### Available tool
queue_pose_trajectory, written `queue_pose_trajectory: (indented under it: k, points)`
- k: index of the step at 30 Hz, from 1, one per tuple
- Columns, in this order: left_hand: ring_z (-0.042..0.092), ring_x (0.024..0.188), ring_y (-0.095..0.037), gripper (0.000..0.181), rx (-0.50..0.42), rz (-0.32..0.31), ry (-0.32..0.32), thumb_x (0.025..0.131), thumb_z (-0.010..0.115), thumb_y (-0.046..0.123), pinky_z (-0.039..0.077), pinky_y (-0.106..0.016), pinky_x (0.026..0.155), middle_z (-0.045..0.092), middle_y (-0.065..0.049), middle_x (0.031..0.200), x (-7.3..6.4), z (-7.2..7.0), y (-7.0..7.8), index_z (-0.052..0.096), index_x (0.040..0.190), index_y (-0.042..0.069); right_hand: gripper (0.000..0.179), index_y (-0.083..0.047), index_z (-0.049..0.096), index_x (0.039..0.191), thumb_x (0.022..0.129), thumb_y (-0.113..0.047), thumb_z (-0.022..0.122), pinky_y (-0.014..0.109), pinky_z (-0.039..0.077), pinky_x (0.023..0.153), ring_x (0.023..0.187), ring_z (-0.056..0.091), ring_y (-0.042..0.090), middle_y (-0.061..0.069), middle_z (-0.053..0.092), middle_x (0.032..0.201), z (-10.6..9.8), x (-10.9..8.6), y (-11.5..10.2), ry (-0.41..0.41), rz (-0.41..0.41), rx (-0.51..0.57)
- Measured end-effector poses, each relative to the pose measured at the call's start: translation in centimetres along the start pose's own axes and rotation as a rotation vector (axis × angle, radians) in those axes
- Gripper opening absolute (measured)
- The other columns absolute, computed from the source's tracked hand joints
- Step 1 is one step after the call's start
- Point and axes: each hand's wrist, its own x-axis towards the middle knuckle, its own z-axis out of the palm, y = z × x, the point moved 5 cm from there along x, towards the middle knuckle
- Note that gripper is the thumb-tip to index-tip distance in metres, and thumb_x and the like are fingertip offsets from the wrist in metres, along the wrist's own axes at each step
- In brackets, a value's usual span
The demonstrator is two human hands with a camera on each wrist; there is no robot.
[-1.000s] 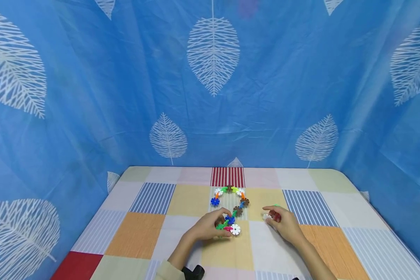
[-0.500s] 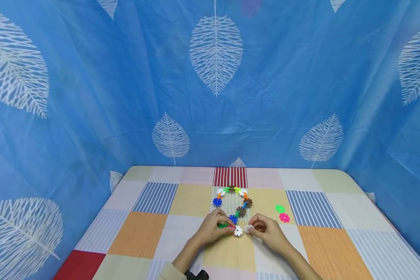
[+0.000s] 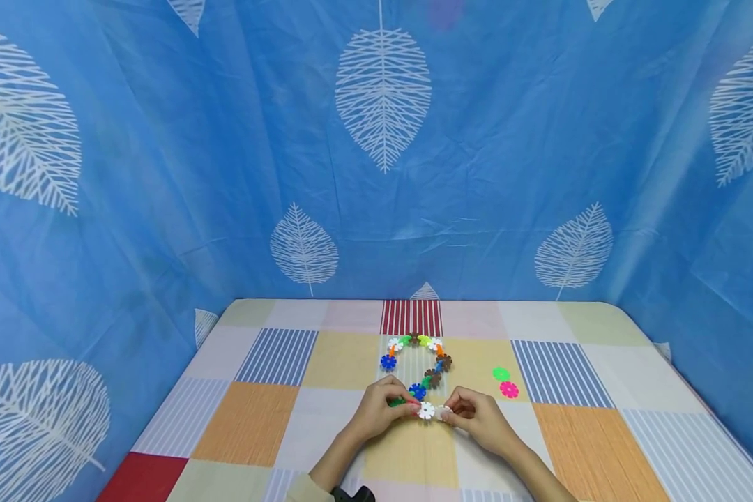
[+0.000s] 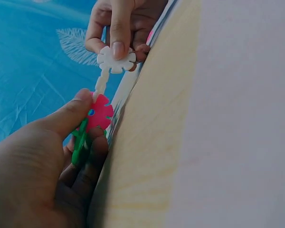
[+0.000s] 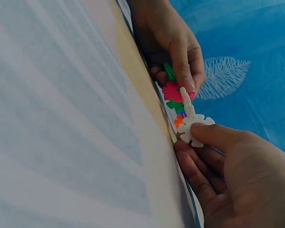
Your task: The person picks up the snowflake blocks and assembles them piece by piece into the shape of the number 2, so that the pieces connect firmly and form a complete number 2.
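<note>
Between thumb and fingers my left hand [image 3: 378,410] pinches a pink snowflake disc [image 4: 102,111], which is joined to a green disc [image 4: 80,146]. A white snowflake disc [image 3: 426,410] is slotted into the pink one and appears edge-on in both wrist views. My right hand [image 3: 482,420] pinches a second white disc [image 5: 194,129] by its rim, its edge right at the first white disc. From the left hand a linked chain of colourful discs curves away over the cloth, through a blue disc [image 3: 417,391] and brown discs, to a blue disc [image 3: 388,362] at its end.
A loose green disc [image 3: 500,374] and a loose pink disc [image 3: 509,390] lie on the checked tablecloth [image 3: 558,446], beyond and right of the right hand. Blue curtains [image 3: 477,139] with white leaf prints surround the table's back and sides.
My right hand has moved left with its white disc, leaving the green and pink discs lying on the cloth. The white disc now meets the chain's white disc. The left hand keeps its hold.
</note>
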Motion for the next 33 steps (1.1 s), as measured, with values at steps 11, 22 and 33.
queue_pose_trajectory:
  k: [11, 22, 33]
  points:
    - [0.054, 0.076, -0.014, 0.014, -0.073, -0.043, 0.013, 0.075, 0.076, 0.022, 0.046, -0.021, 0.066, 0.057, 0.002, 0.08, -0.1, 0.4, -0.2, 0.073, 0.077, 0.009, 0.012, -0.002, 0.06, 0.074, 0.076, 0.004, 0.07, 0.026, 0.054, 0.061, 0.064, 0.063, 0.02, 0.009, 0.066, 0.072, 0.6, -0.1, -0.5, 0.065, -0.113, -0.023]
    - [0.051, 0.072, -0.004, 0.012, -0.038, -0.009, 0.007, 0.076, 0.076, 0.021, 0.046, -0.019, 0.063, 0.055, 0.007, 0.079, -0.1, 0.3, -0.4, 0.073, 0.078, 0.01, 0.012, -0.003, 0.061, 0.077, 0.076, 0.001, 0.071, 0.026, 0.053, 0.063, 0.066, 0.064, 0.019, 0.007, 0.067, 0.073, 0.8, 0.0, -0.5, 0.068, -0.116, -0.079]
    - [0.044, 0.067, -0.001, 0.014, 0.124, 0.099, -0.047, 0.077, 0.075, 0.031, 0.037, -0.013, 0.055, 0.051, 0.01, 0.078, -0.3, 0.2, 0.2, 0.073, 0.086, 0.02, 0.011, -0.011, 0.068, 0.092, 0.082, -0.012, 0.07, 0.026, 0.048, 0.064, 0.075, 0.056, 0.014, 0.0, 0.066, 0.086, -3.5, 0.4, 3.7, 0.408, -0.068, -0.292]
